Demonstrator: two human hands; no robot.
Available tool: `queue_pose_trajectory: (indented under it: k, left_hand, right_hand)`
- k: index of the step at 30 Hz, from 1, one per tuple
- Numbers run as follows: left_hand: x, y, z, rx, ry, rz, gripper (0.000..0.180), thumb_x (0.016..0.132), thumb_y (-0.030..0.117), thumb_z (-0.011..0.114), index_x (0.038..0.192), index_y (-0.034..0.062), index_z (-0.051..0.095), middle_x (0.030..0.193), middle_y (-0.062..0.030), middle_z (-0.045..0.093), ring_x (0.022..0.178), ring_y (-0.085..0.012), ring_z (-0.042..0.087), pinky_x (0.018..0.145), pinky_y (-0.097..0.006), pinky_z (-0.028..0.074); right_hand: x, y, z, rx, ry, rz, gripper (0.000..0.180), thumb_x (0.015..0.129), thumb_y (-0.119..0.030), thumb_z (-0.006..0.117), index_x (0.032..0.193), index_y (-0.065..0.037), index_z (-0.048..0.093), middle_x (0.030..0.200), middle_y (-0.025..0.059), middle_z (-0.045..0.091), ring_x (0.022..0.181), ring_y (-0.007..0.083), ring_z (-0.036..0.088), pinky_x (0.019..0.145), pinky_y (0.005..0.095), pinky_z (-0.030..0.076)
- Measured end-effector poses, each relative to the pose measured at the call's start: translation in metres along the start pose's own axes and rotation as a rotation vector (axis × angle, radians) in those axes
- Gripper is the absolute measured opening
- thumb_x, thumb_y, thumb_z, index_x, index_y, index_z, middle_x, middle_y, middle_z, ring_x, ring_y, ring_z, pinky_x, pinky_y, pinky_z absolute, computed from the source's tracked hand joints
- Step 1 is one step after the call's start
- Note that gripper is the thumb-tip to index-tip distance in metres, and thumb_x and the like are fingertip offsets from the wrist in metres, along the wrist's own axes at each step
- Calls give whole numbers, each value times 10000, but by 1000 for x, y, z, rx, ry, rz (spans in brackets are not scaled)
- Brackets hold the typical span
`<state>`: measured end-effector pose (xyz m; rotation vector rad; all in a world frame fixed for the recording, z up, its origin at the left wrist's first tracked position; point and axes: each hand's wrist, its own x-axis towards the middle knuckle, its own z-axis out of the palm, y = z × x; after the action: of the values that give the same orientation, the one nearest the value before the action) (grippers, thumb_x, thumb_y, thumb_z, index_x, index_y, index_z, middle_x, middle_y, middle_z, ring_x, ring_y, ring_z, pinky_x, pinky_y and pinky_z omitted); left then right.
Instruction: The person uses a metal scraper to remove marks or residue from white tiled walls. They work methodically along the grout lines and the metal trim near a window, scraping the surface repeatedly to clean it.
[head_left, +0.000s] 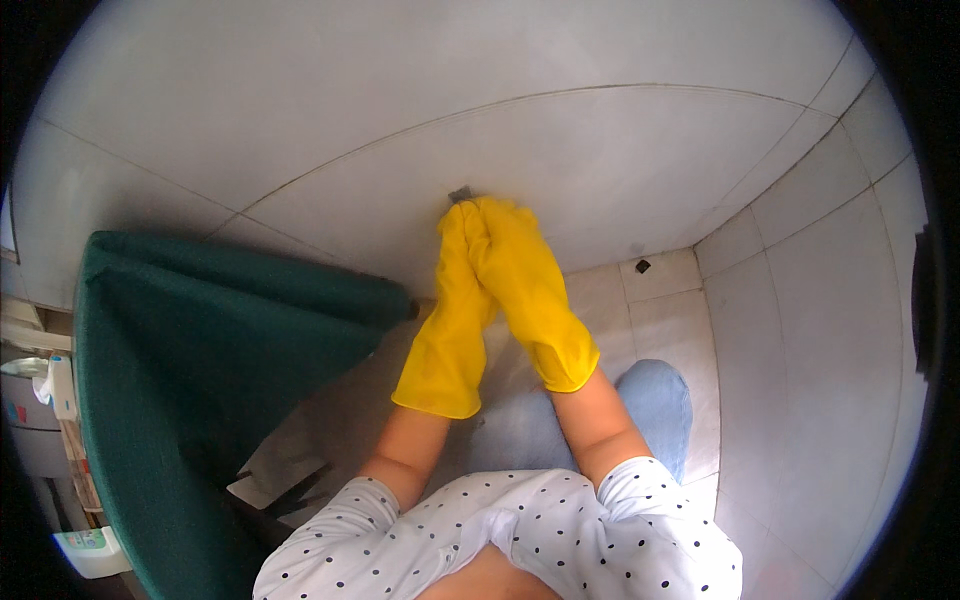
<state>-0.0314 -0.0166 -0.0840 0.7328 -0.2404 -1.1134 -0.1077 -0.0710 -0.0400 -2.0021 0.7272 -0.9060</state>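
My left hand [455,225] and my right hand [502,230] are pressed together in front of me, both in long yellow rubber gloves. They are at the lower part of a white tiled wall [600,150]. A small dark grey, scrap-like piece [460,194] pokes out past the fingertips, up against the tile. Its kind is not plain, and most of it is hidden in the gloves. Both sets of fingers are closed, the right hand lying alongside and partly over the left.
Dark green cloth [210,340] drapes over something at my left, reaching the wall. Tiled wall [810,320] rises on my right, meeting the front wall in a corner. A small dark square [643,266] lies on the tiled floor there. A white tissue box [62,387] stands far left.
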Motion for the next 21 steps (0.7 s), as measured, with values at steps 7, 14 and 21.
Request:
queue_pose_trajectory:
  k: [7,14,21]
  left_hand:
    - [5,-4,-7,79,124,97,637,1045,576,329,1352,60,541,1338,-140,598,1204,-285,571,1088,-404,412]
    - [6,1,-8,-66,-115,34,623,1037,582,380,1479,147,435,1491,-80,467,1346,-268,447,1188,-411,284]
    - [15,5,7,10,11,131,638,1041,581,339,1400,80,503,1386,-136,563,1246,-305,537,1130,-426,366]
  right_hand:
    - [0,-8,-1,83,12,2,271,985,-277,511,1085,-59,636,1096,203,650,1052,443,562,909,488,456]
    - [3,-17,-17,106,-10,-54,274,979,-258,515,1117,-49,627,1106,219,649,1064,457,549,912,484,459]
    - [20,-13,-9,79,-14,-40,304,990,-291,523,1135,-58,655,1157,187,663,1086,428,567,939,473,465]
